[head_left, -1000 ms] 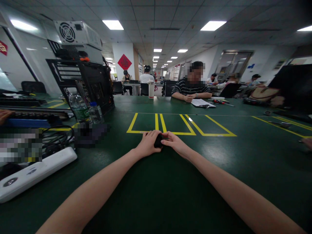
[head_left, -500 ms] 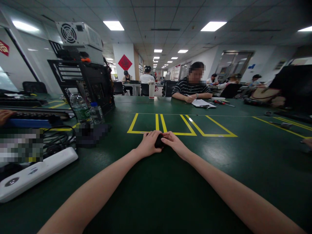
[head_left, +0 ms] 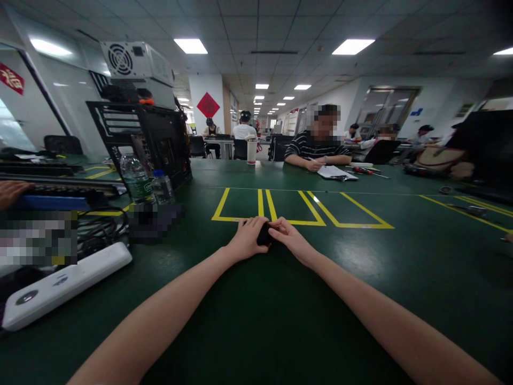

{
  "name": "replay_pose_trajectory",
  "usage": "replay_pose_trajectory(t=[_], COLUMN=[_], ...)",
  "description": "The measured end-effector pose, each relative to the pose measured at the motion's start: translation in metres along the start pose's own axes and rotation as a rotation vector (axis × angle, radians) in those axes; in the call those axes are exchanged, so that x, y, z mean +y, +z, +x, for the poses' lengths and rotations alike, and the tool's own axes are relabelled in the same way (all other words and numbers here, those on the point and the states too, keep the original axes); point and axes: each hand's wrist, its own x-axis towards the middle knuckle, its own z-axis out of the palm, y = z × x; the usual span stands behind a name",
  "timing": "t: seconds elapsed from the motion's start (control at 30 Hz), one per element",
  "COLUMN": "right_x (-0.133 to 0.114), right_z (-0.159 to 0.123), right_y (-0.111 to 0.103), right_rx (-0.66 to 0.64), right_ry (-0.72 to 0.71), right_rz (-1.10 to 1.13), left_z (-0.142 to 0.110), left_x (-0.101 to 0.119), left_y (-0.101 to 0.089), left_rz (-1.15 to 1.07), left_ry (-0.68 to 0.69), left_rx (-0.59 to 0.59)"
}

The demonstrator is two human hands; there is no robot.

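One broad green surface (head_left: pixel 276 315) is stretched across the foreground, its near edge cut off from view, its middle marked out with yellow tape outlines (head_left: pixel 313 223). At the far edge, right of centre, a person in a striped top (head_left: pixel 305 146) is seated. Over toward the left edge, an open black computer case (head_left: pixel 160 141) is stood, topped by a pale metal unit (head_left: pixel 142 64). Nearer, on that same left side, a white power strip (head_left: pixel 72 283) is laid at a slant. Beside the case, a clear bottle (head_left: pixel 135 179) is stood upright.

And here's the action, mid-surface! By the left hand (head_left: pixel 249 238) a small black object (head_left: pixel 263 234) is gripped from its left, fingers curled over the far side, thumb along the near one. Opposite, the right hand (head_left: pixel 292 240) is held with thumb and fingers bent, tips right at the object's right side; whether it is pinched there cannot be told. Between the two hands the object is held, just short of the taped outlines.
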Motion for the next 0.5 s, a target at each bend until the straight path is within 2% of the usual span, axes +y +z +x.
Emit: replay_pose_trajectory(t=[0.17, 0.4, 0.5], right_x=[0.0019, -0.0044, -0.0044], right_z=[0.0023, 0.0004, -0.0008], right_y=[0.0, -0.0025, -0.0017], right_rx=[0.048, -0.08, -0.085], right_ry=[0.08, 0.043, 0.027], right_rz=[-0.025, 0.043, 0.063], left_z=[-0.0005, -0.0003, -0.0002], left_x=[-0.0003, 0.0004, 0.0007], left_y=[-0.0007, -0.0008, -0.0011], left_rz=[-0.012, -0.007, -0.012], left_ry=[-0.006, -0.015, -0.017], left_rx=[-0.006, -0.018, -0.025])
